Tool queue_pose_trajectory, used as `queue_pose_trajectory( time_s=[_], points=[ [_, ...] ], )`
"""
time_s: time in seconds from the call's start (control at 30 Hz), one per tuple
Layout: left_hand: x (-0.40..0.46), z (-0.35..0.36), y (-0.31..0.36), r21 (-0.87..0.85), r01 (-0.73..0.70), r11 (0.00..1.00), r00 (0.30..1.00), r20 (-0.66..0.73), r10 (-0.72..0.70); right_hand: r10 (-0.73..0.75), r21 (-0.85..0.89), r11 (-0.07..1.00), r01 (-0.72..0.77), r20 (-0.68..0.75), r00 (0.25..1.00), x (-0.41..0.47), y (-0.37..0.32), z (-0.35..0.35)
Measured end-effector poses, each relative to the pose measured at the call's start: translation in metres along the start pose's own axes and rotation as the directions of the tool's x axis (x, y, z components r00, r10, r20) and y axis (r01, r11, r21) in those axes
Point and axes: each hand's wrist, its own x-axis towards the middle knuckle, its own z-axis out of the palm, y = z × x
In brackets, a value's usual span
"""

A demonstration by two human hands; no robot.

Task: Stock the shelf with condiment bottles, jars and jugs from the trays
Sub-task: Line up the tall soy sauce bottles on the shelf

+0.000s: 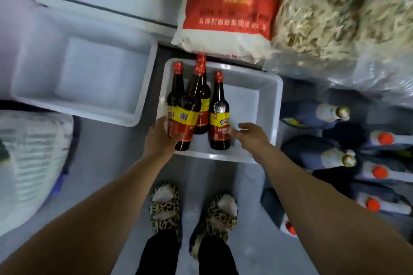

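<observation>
A white tray point(267, 105) on the floor holds several dark sauce bottles with red caps and yellow-red labels. My left hand point(159, 138) grips the lower part of the nearest bottle point(184, 118) at the tray's left side, with more bottles point(201, 98) behind it. A single bottle point(219, 114) stands apart toward the tray's middle. My right hand point(250, 136) reaches toward this bottle's label with fingers loosely curled, just beside it and holding nothing.
An empty white tray point(89, 78) sits to the left. A red-and-white sack point(230, 11) lies behind the trays, and a clear bag of dried goods point(342, 6) lies at the right. Bottles with orange and gold caps point(348, 147) stand on the right. My feet in leopard slippers point(192, 210) stand below.
</observation>
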Motion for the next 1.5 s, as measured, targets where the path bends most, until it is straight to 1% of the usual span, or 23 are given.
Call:
queue_pose_trajectory(
  time_s=[0.17, 0.2, 0.37, 0.5, 0.63, 0.77, 0.83, 0.97, 1.1, 1.23, 1.37, 1.5],
  points=[
    [0.042, 0.032, -0.021, -0.037, -0.077, 0.996, 0.996, 0.044, 0.078, 0.027, 0.049, 0.998, -0.027, 0.0, 1.0, 0.053, 0.023, 0.028],
    [0.047, 0.039, -0.024, -0.043, -0.073, 0.996, 0.997, 0.036, 0.074, 0.031, 0.069, 0.997, -0.031, 0.0, 1.0, 0.06, 0.025, 0.032],
    [0.057, 0.075, -0.034, -0.058, -0.062, 0.996, 0.991, -0.119, 0.055, 0.028, 0.168, 0.985, -0.028, 0.0, 1.0, 0.089, 0.033, 0.047],
    [0.064, 0.092, -0.038, -0.091, -0.073, 0.993, 0.979, -0.198, 0.054, 0.006, 0.201, 0.979, -0.013, 0.034, 0.999, 0.105, 0.036, 0.056],
    [0.07, 0.102, -0.038, -0.092, -0.06, 0.994, 0.97, -0.241, 0.036, -0.008, 0.193, 0.981, -0.002, 0.054, 0.999, 0.117, 0.039, 0.064],
    [0.078, 0.104, -0.04, -0.094, -0.048, 0.994, 0.97, -0.242, 0.024, 0.01, 0.148, 0.989, -0.024, 0.096, 0.995, 0.126, 0.042, 0.067],
    [0.082, 0.101, -0.042, -0.125, -0.052, 0.991, 0.976, -0.216, 0.024, 0.022, 0.167, 0.985, -0.044, 0.13, 0.991, 0.125, 0.039, 0.065],
    [0.083, 0.086, -0.041, -0.209, -0.03, 0.977, 0.992, -0.123, 0.004, 0.051, 0.231, 0.969, -0.084, 0.145, 0.988, 0.112, 0.033, 0.064],
    [0.064, 0.062, -0.032, -0.381, 0.102, 0.919, 0.995, 0.023, -0.101, 0.081, 0.331, 0.934, -0.133, 0.165, 0.983, 0.076, 0.024, 0.054],
    [0.027, 0.025, -0.009, -0.514, 0.26, 0.817, 0.965, 0.169, -0.201, 0.111, 0.423, 0.884, -0.198, 0.222, 0.969, 0.019, 0.007, 0.023],
    [-0.032, -0.022, 0.019, -0.606, 0.338, 0.72, 0.936, 0.297, -0.189, 0.142, 0.456, 0.853, -0.255, 0.266, 0.953, -0.053, -0.011, -0.009],
    [-0.099, -0.077, 0.049, -0.633, 0.357, 0.687, 0.911, 0.399, -0.106, 0.147, 0.526, 0.807, -0.27, 0.264, 0.953, -0.14, -0.035, -0.031]
  ],
)
